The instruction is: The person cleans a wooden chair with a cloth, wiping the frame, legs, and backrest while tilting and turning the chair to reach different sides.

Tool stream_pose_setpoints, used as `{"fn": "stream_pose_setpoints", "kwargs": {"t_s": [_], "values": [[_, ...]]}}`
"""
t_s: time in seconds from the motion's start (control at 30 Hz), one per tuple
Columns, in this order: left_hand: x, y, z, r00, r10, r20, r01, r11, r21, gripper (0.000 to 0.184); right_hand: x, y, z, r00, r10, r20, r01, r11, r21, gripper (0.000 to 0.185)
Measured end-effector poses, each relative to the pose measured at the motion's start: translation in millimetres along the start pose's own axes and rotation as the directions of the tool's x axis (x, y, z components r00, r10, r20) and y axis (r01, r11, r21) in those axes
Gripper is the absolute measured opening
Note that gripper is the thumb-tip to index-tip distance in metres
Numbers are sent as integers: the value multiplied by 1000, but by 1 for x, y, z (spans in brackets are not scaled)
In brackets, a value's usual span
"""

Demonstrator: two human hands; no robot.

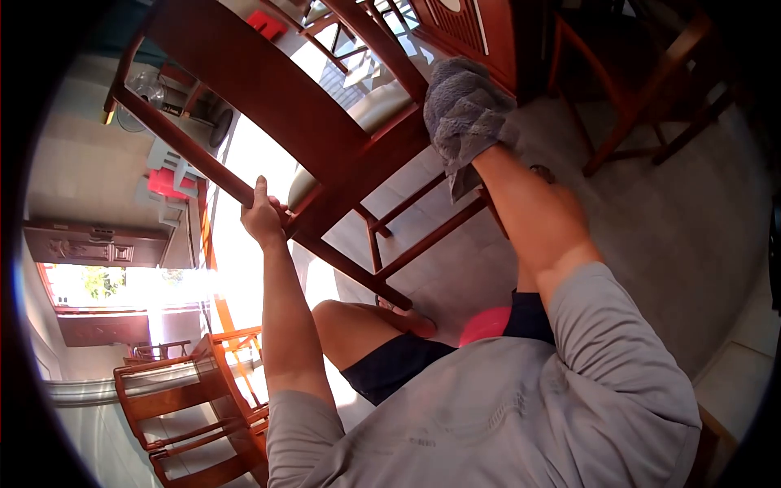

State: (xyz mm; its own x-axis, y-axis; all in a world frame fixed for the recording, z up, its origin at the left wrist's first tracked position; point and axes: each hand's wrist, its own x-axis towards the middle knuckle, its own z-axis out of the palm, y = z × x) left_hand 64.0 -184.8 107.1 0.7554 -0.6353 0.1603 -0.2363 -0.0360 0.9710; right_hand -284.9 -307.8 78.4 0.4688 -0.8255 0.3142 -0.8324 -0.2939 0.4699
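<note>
A dark red wooden chair (325,146) stands tilted in front of me, its back toward me. My left hand (264,215) is wrapped round the chair's frame at the lower left of the back, thumb pointing up. A grey fluffy cloth (464,114) covers my right hand and lies against the chair's right back post. The fingers of my right hand are hidden under the cloth. Part of a pale seat cushion (382,106) shows behind the back slat.
Another wooden chair (634,98) stands at the upper right. A slatted wooden chair (175,394) is at the lower left. A fan (146,91) and pink and grey stools (169,184) are at the left. A pink seat (486,325) shows under me.
</note>
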Motion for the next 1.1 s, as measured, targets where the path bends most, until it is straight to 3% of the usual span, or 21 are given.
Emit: {"fn": "stream_pose_setpoints", "kwargs": {"t_s": [0.1,0.23,0.4,0.57,0.73,0.77,0.83,0.87,0.93,1.1], "values": [[-1,-1,0,1000,-7,4,7,1000,-14,31,-4,-3,-1,1000,2,19,-2,1000,-6,34],[0,-4,-2,1000,7,5,-7,999,-43,31,-16,-20,-14,986,145,-78,-154,979,-132,35],[-1,-4,-5,1000,1,11,0,999,-40,30,-13,-11,-1,991,75,-112,-89,987,-131,35],[-3,-3,-2,1000,7,6,-7,999,-44,29,-18,-16,-9,986,125,-110,-139,981,-135,36],[-4,-2,-4,1000,-7,14,8,999,-49,29,-13,-1,2,998,2,-62,-9,992,-124,36],[-5,-3,-5,1000,-4,15,5,999,-45,29,-13,1,4,996,29,-89,-36,996,-80,36],[-5,-3,-4,1000,-3,20,4,999,-53,30,-12,-2,13,915,297,-275,-192,917,351,34],[-4,-4,-5,1000,-4,25,6,998,-62,31,-12,-3,15,836,418,-356,-172,815,553,33],[-2,-7,-7,1000,-3,26,4,998,-63,32,-16,-19,15,804,443,-397,-222,842,491,34],[-7,-4,-7,999,3,33,-1,998,-63,31,-9,-29,4,881,351,-317,-284,929,239,36]]}}
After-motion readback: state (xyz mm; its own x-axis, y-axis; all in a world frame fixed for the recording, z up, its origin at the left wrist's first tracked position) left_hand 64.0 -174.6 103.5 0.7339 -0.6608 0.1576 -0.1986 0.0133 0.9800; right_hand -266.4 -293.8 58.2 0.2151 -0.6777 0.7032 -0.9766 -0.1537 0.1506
